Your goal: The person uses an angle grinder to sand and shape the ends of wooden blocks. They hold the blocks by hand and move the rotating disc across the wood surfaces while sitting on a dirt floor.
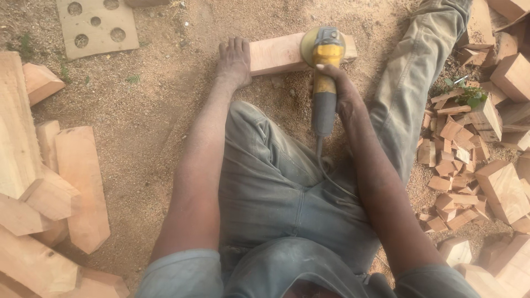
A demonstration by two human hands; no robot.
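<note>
A pale wooden block (279, 53) lies on the sandy ground in front of me. My left hand (233, 62) rests flat on the ground, its fingers against the block's left end. My right hand (338, 88) grips the body of a yellow and grey angle grinder (324, 72), whose round disc sits on the block's right part. The grinder's cable (326, 171) runs back over my lap.
Large cut wooden blocks (61, 187) are piled at the left. Small offcuts (452, 160) and bigger blocks (502, 187) lie heaped at the right beside my outstretched leg (419, 72). A flat board with round holes (97, 25) lies at the top left.
</note>
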